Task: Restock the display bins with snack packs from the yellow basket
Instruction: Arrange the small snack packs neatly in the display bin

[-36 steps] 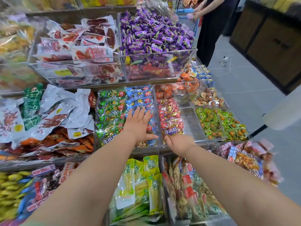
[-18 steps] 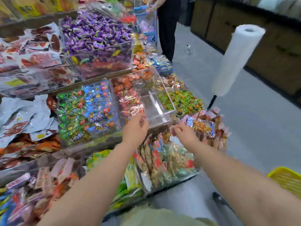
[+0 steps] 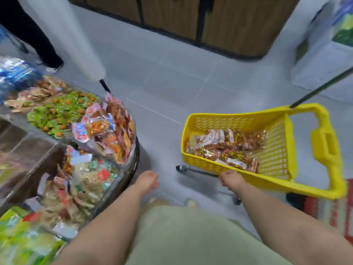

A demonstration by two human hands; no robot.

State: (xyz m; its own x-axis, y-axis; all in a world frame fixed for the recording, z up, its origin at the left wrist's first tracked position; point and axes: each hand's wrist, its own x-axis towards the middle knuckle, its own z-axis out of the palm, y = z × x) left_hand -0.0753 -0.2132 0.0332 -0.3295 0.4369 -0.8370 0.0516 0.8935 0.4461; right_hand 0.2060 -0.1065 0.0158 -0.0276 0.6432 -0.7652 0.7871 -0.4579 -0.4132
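Grey tiled floor (image 3: 162, 83), shop aisle. Task item: yellow basket (image 3: 235, 116), right of centre in the frame, with a layer of snack packs (image 3: 225, 146) across its bottom. At its near rim: right hand (image 3: 232, 180), fingers bent down. The view is too blurred to tell whether the grip is clamped on the rim. Lower centre, over the floor: left hand (image 3: 148, 181), grip loosely curled, holding nothing. Left side: clear-walled display bins (image 3: 76, 131) heaped with mixed packs. Upper left: white roll (image 3: 80, 44). Top edge: wooden cabinets (image 3: 229, 25).

Lettering on the snack packs (image 3: 225, 148) unreadable
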